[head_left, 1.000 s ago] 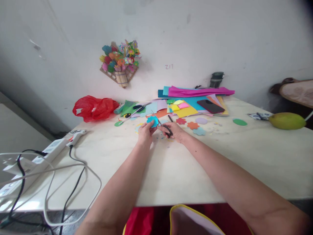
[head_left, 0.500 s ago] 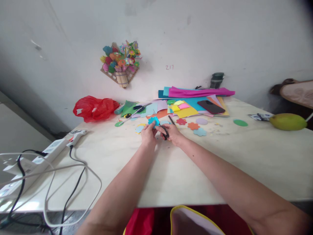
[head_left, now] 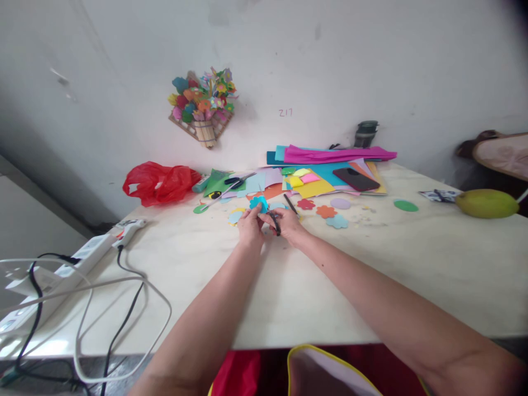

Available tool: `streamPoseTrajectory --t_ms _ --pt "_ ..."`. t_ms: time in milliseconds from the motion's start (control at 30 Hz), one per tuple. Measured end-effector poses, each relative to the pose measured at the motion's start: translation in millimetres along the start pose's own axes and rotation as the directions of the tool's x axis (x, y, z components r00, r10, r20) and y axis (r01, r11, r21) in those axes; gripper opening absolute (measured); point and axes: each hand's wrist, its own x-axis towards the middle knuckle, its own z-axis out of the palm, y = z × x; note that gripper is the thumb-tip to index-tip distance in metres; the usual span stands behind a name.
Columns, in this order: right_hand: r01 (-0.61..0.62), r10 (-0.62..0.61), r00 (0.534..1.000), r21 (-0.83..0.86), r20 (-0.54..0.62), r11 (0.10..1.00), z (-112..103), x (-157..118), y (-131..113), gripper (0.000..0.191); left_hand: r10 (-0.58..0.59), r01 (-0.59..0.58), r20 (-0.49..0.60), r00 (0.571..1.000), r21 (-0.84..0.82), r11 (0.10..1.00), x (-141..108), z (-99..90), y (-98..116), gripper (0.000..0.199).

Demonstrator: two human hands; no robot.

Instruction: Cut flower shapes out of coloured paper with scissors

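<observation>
Pinched in my left hand (head_left: 251,224) is a bright blue paper flower (head_left: 258,204) with a scalloped edge. My right hand (head_left: 287,224) is closed round the black handles of a pair of scissors (head_left: 275,221), their blades at the flower's right edge and partly hidden. Just right of my hands lie a red paper flower (head_left: 306,204), an orange one (head_left: 326,212) and a pale blue one (head_left: 337,221). A black pen-like stick (head_left: 290,204) rests behind my right hand. Light blue and yellow cutouts (head_left: 236,216) lie left of my left hand.
Coloured sheets (head_left: 317,190) and a phone (head_left: 356,179) lie at the back. A second pair of scissors (head_left: 237,181) and a red plastic bag (head_left: 160,183) are back left. A power strip (head_left: 82,256) with cables occupies the left edge; a yellow-green fruit (head_left: 487,203) is far right.
My right hand and the scissors have shifted slightly left, and the scissor handles look more closed. My left hand keeps the blue flower in nearly the same place.
</observation>
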Motion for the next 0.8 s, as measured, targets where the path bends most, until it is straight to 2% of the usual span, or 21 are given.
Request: streamPoseTrajectory --t_ms 300,800 --pt "0.000 0.001 0.999 -0.021 0.033 1.000 -4 3 1 0.031 -0.017 0.010 0.144 0.989 0.051 0.999 13 -10.4 7 0.021" --pt "-0.039 0.042 0.999 -0.088 0.031 0.995 -7 4 -2 0.027 -0.041 0.007 0.189 0.981 0.180 0.984 27 -20.0 13 0.025"
